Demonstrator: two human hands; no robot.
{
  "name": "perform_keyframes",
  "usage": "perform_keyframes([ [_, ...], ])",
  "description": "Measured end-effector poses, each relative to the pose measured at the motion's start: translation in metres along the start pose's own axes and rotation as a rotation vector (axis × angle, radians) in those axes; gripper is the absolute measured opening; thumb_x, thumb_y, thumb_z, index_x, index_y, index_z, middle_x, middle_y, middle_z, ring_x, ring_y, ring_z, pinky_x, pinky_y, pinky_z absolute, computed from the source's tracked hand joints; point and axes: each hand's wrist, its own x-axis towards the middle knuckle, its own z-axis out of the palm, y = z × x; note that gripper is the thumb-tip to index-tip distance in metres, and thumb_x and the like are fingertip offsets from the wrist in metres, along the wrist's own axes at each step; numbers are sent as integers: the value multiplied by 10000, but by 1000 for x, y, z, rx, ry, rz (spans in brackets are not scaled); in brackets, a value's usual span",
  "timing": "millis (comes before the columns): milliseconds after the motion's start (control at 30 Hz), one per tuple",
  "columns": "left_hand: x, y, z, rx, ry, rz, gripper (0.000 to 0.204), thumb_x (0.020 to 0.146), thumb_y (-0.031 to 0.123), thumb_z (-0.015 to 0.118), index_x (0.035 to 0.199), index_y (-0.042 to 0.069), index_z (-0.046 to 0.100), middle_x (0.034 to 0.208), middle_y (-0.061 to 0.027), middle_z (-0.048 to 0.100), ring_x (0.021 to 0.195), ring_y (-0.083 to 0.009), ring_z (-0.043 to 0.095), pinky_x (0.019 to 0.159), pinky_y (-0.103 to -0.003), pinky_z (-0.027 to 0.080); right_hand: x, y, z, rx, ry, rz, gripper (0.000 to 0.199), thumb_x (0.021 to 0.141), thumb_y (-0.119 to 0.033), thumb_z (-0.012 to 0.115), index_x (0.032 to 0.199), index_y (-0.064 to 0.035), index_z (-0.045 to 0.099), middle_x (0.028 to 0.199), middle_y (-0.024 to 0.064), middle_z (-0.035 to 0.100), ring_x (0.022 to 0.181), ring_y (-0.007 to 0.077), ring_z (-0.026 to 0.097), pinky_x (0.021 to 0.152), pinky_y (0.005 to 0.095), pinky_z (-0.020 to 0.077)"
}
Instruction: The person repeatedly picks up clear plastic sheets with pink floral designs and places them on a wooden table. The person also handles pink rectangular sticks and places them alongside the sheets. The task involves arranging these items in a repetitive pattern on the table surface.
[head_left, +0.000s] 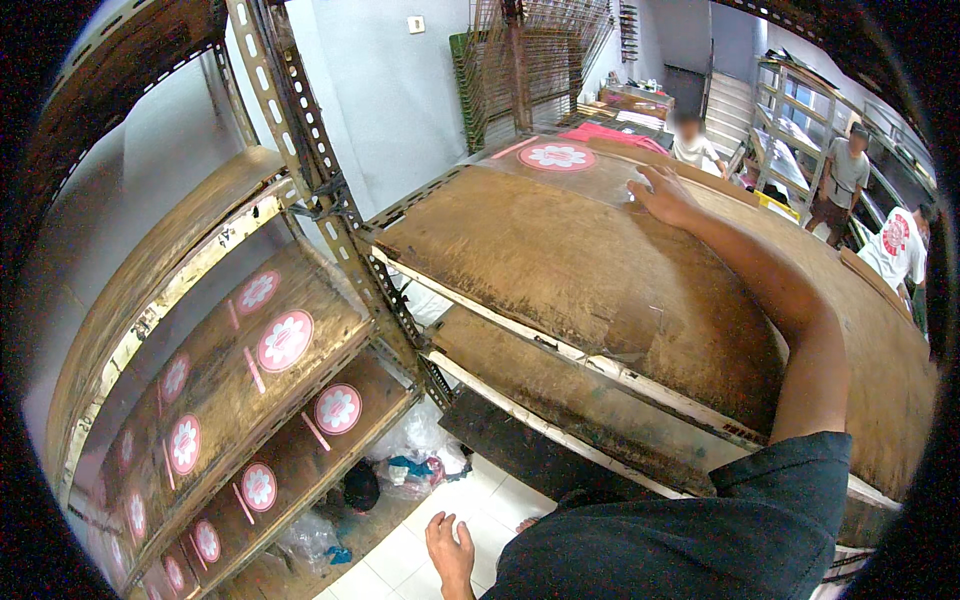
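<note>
My right hand reaches far across a brown wooden board, its fingers bent and apart. The fingertips are at the edge of a greyish, see-through sheet on that board; whether they touch it I cannot tell. Just left of them lies a round pink print with a white flower, a short pink strip beside it. Low in front of my body hangs my left hand, fingers loosely curled and apart, holding nothing, above the white tiled floor.
A metal rack post stands left of the board. Left shelves hold boards with several flower prints. Plastic bags lie beneath. Pink cloth rests at the far edge. Several people, one in a grey shirt, are at the far right.
</note>
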Motion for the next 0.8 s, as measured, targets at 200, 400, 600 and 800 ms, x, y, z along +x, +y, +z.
perform_keyframes([
  [200, -5, 4, 1, -13, -13, -12, 231, 823, 99, 644, 1011, -33, 665, 1155, -200, 587, 1076, -359, 547, 935, -432, 442, -1, 2, -2, -46, 45, -54, 631, 938, -495, 492, 1350, -17, 480, 1396, 220, 453, 1339, 401, 355, 1118, 488, 274],
  [400, -9, 12, 4, -34, 3, -22, 234, 822, 96, 641, 1019, -28, 661, 1150, -201, 590, 1076, -360, 548, 939, -433, 440, -4, -5, -6, -121, 31, -19, 619, 948, -499, 461, 1373, -48, 461, 1424, 207, 432, 1373, 391, 320, 1129, 514, 245],
  [600, 5, 40, -26, -368, 124, -23, 218, 833, 94, 646, 1020, -18, 652, 1141, -194, 606, 1053, -356, 573, 919, -433, 452, -6, -13, -2, -126, 55, -24, 619, 945, -508, 458, 1382, -69, 445, 1463, 193, 391, 1399, 392, 278, 1130, 553, 216],
  [800, -12, 134, -181, 458, 691, 676, 71, 871, 18, 590, 831, -8, 643, 911, -158, 668, 858, -260, 638, 761, -360, 503, -9, -14, -5, -214, 137, -76, 598, 948, -492, 473, 1384, -84, 443, 1453, 188, 404, 1375, 394, 314, 1119, 551, 229],
])
